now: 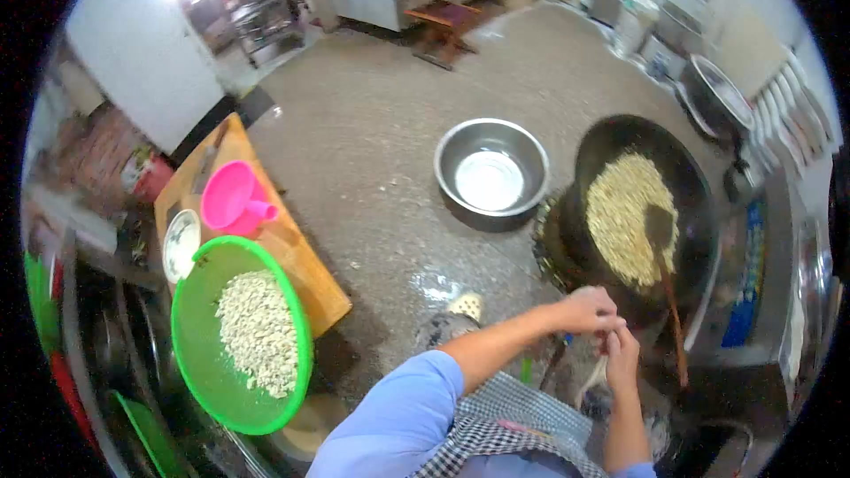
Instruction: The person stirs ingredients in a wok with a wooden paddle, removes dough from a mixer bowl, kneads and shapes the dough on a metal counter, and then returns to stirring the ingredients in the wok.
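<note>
My left hand (587,311) and my right hand (622,357) meet at the near edge of a large dark wok (699,239). The fingers of both are closed and touch at the tips; what they pinch, if anything, is too small to make out. A pale strip (591,382) hangs just below them, and I cannot tell whether it is held. In the wok lies a heap of pale yellowish chopped food (624,212). A spatula (670,301) rests in it, its wooden handle leaning over the near rim, right of my hands.
A steel basin (452,137) stands left of the wok. At left, a green plastic basin (199,372) holds whitish pieces (257,327). A pink plastic funnel-like vessel (232,199) and a white bowl (182,243) sit on a wooden table (310,279). A small stool (443,22) stands farther back.
</note>
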Motion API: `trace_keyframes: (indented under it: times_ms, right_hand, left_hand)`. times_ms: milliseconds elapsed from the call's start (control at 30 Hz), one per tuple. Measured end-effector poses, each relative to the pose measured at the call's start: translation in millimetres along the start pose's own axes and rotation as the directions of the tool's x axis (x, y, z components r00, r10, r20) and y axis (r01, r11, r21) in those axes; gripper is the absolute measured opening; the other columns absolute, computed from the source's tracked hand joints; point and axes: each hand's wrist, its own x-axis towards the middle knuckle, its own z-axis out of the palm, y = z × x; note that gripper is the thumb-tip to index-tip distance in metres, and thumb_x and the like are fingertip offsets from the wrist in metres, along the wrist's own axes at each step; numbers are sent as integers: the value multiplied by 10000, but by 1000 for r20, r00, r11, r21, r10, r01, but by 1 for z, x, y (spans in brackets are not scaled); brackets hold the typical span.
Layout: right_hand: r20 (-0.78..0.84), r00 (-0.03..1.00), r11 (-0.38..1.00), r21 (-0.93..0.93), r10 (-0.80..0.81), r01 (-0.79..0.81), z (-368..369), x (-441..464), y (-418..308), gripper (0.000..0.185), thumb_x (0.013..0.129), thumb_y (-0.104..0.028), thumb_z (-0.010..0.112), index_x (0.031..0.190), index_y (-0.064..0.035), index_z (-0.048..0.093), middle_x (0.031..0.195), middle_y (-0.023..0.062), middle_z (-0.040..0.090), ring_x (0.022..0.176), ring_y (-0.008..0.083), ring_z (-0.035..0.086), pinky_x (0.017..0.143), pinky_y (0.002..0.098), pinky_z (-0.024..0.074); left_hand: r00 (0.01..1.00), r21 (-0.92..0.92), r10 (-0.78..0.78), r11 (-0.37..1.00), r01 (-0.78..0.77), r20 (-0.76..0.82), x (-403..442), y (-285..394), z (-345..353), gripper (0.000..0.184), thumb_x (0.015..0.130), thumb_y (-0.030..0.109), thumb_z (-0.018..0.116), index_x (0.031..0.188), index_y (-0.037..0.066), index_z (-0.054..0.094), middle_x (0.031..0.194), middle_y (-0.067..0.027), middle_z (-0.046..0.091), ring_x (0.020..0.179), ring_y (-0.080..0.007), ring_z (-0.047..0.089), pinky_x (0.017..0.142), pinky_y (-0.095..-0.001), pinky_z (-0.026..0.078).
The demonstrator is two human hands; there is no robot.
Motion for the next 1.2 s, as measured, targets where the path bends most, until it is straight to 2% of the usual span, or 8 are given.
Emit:
trace_keyframes:
  times_ms: [100,200,300,467,833,933,1067,1200]
  right_hand:
    - [28,999,998,63,-34,32,12,14,-12,218,931,-173,456,935,5,582,756,36,580,612,104,543,527,230,445]
    - [39,998,995,87,-56,52,14,23,-11,233,919,-185,476,919,10,602,740,35,587,596,107,548,529,239,464]
    - [67,977,948,-234,-204,214,-1,48,41,196,904,-127,472,920,13,609,706,38,590,582,112,561,530,246,475]
    - [102,966,913,-316,-238,259,-4,55,49,147,849,-3,464,826,22,608,670,46,595,574,114,575,528,246,470]
    - [33,947,829,-474,-320,296,1,47,23,92,797,-1,525,719,27,565,619,72,581,543,118,568,496,252,452]
    - [-7,984,890,-429,-176,156,-2,45,19,65,700,1,576,758,23,597,690,125,597,653,195,590,602,301,438]
    - [35,996,985,-153,-79,83,-10,45,28,55,775,10,527,732,16,559,650,83,590,569,151,597,506,276,485]
    - [91,989,972,194,115,-131,-4,27,-18,47,767,33,514,780,9,552,680,92,587,585,187,621,526,313,538]
  left_hand:
    - [969,31,68,998,-63,-239,-4,1,-6,466,818,432,539,631,14,627,624,-176,582,604,-347,558,568,-424,435]
    - [982,15,-13,1000,16,-188,-7,-1,-15,498,822,448,521,607,9,619,605,-182,570,592,-354,550,570,-425,435]
    - [987,97,-158,983,156,11,-10,2,-27,461,838,431,526,612,42,625,699,-122,624,740,-301,566,668,-414,437]
    - [988,163,-144,975,150,-49,-14,-2,-21,474,817,472,559,631,47,653,718,-106,639,780,-296,568,705,-408,445]
    - [995,166,-96,981,97,-15,-14,-2,-16,437,803,462,570,706,49,678,793,-114,644,866,-284,572,747,-403,445]
    - [997,160,-70,985,71,-14,-13,-1,-16,439,810,459,561,717,47,678,789,-113,643,864,-285,574,740,-402,450]
    - [989,85,-136,988,130,65,-9,-3,-19,443,827,444,549,719,32,670,783,-121,643,799,-282,593,708,-387,461]
    - [989,-226,-31,974,-3,-145,-7,-7,-9,463,855,377,526,635,-16,634,581,-158,582,539,-249,546,549,-365,419]
